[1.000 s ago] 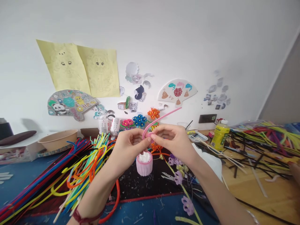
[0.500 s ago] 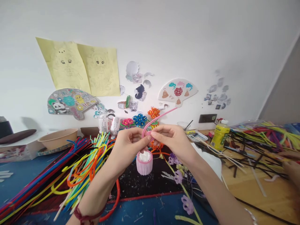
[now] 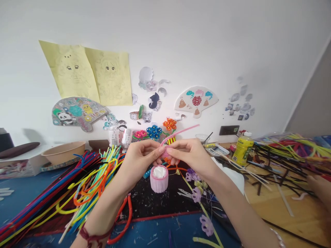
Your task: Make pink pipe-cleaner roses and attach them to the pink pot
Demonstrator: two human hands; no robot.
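Observation:
A pink pipe cleaner (image 3: 181, 131) is pinched between my two hands, its free end sticking up to the right and the rest bent or coiled at the fingertips. My left hand (image 3: 144, 153) closes thumb and fingers on it from the left. From the right, my right hand (image 3: 187, 151) pinches it close to the other thumb. The fingers partly hide the coiled part. Just below them stands a small pink ribbed pot (image 3: 159, 186) with white stuffing inside; neither hand touches it.
Bundles of coloured pipe cleaners (image 3: 90, 186) lie at left, beside a tan bowl (image 3: 63, 153). Pipe-cleaner flowers (image 3: 154, 132) stand by the wall. Purple blossoms (image 3: 207, 225) lie near my right forearm. A yellow bottle (image 3: 243, 148) and black strips are at right, where another person's hand (image 3: 320, 189) shows.
The pink pipe cleaner's loop has drawn in between my fingertips, and its free end has swung lower. My hands stay nearly in place. The other person's hand has shifted at the right.

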